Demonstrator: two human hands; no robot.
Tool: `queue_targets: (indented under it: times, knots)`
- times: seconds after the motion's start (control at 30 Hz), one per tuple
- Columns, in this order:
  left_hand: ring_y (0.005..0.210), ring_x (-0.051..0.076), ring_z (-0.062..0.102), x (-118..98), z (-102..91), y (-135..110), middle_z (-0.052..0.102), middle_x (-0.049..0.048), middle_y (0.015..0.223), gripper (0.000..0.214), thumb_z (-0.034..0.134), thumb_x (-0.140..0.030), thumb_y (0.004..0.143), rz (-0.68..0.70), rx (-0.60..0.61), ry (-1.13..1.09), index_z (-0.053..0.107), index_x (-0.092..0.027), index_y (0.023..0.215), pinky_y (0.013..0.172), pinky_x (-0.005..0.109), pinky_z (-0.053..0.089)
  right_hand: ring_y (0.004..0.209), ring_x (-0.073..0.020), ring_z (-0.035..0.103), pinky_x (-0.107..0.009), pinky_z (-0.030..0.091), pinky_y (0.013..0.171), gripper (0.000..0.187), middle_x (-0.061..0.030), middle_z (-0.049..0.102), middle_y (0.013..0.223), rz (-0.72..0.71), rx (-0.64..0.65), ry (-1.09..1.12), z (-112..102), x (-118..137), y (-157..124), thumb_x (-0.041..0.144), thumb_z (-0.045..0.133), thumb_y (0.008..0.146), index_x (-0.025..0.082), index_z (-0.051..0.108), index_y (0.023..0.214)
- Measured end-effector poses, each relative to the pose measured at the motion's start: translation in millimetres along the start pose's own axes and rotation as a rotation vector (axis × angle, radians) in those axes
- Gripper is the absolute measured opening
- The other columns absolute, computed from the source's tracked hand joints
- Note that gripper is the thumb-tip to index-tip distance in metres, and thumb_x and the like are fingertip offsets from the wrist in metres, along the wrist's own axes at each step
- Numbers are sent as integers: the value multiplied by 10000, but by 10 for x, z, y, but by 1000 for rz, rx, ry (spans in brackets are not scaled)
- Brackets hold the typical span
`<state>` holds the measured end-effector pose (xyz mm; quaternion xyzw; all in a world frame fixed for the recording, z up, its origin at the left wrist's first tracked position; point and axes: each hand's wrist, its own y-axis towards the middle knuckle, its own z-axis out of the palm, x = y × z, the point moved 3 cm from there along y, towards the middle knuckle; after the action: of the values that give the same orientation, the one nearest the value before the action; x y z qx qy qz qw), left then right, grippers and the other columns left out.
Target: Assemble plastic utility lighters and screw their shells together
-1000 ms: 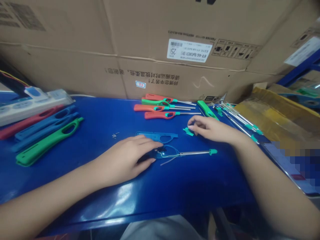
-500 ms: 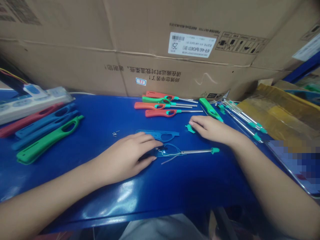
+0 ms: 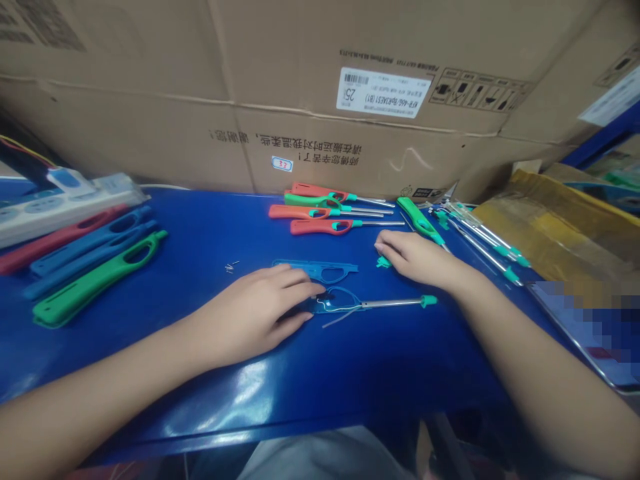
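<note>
My left hand (image 3: 267, 307) rests on the table with its fingers closed round the rear of an opened blue lighter half (image 3: 344, 297). A thin wire runs inside that half, and a metal tube (image 3: 393, 303) with a green tip sticks out to the right. Just behind lies the other blue handle shell (image 3: 333, 271), partly hidden by my fingers. My right hand (image 3: 413, 257) has its fingers pinched at a small green plastic piece (image 3: 383, 263), mostly covered by the fingertips. Several tiny screws (image 3: 231, 267) lie left of the shells.
Several finished-looking long lighters (image 3: 320, 227) lie at the back, with a green lighter (image 3: 420, 220) behind my right hand. Metal tubes (image 3: 487, 243) are at the right, beside a yellow package (image 3: 540, 227) and a phone (image 3: 590, 333). Coloured handles (image 3: 100, 277) and a power strip (image 3: 65, 203) occupy the left.
My right hand has shifted slightly left, and the small green piece has turned and is more covered by the fingers. My left hand stays in place on the blue half.
</note>
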<state>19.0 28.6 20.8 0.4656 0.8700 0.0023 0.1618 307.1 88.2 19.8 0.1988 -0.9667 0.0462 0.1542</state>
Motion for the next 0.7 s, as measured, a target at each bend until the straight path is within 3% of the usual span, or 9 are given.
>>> queue_targets:
  times: [0.1,0.2,0.33,0.47,0.7]
  knots:
    - [1069,254,649,2,1,4,685,65,1204,325,530,-309,1030,3,-2,2,599,-234,1339,936,413,541,714,-189,572,-311,410,679,249,-43,661,851,20,-4,30,-107,-34,-65,430,430,1009,221,557,965]
    - [1076,257,650,3,0,8,687,68,1207,333,540,-298,1023,3,-5,7,602,-230,1344,934,412,540,661,-172,575,-289,429,614,308,-28,665,827,20,72,64,-212,-96,-150,519,585,920,220,610,990]
    - [1102,261,647,7,4,8,684,72,1226,340,534,-305,1022,-10,-6,-4,606,-236,1346,948,415,536,713,-178,590,-306,466,642,307,-72,668,937,-65,103,73,-230,-108,-169,496,639,879,198,650,953]
    - [1125,260,645,7,6,8,677,67,1252,347,540,-304,1011,-29,8,-16,599,-249,1349,961,413,535,739,-177,582,-311,467,691,228,-60,660,890,-124,71,90,-159,18,-120,407,557,946,200,638,895]
    - [1120,271,659,-1,-10,6,681,55,1244,354,568,-326,986,-52,10,-6,595,-253,1332,972,433,526,709,-139,565,-266,432,659,155,-31,664,868,-298,19,197,-91,398,-184,326,619,970,191,666,906]
